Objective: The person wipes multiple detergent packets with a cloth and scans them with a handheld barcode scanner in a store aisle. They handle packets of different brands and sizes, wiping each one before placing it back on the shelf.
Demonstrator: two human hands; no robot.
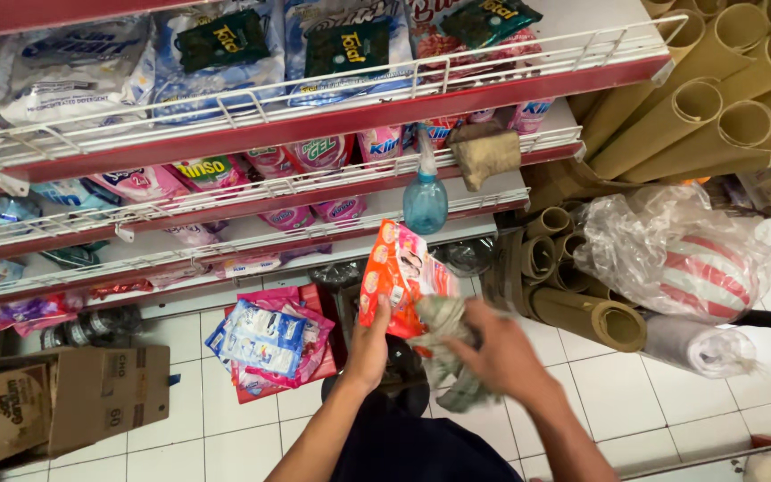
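Note:
My left hand (369, 344) holds an orange packet (396, 272) upright by its lower edge, in front of the store shelves. My right hand (493, 353) grips a crumpled grey-green cloth (443, 344) and presses it against the packet's lower right side. The cloth hangs down below my hands and looks blurred. Both hands are above my dark-clothed lap, near the lowest shelf.
Red wire-fronted shelves (332, 120) hold detergent bags and sachets. A blue spray bottle (426, 196) hangs from a shelf rail. Pink and blue packets (269, 344) lie on the tiled floor, beside a cardboard box (55, 402). Cardboard tubes (698, 107) and a plastic-wrapped striped ball (702, 272) stand right.

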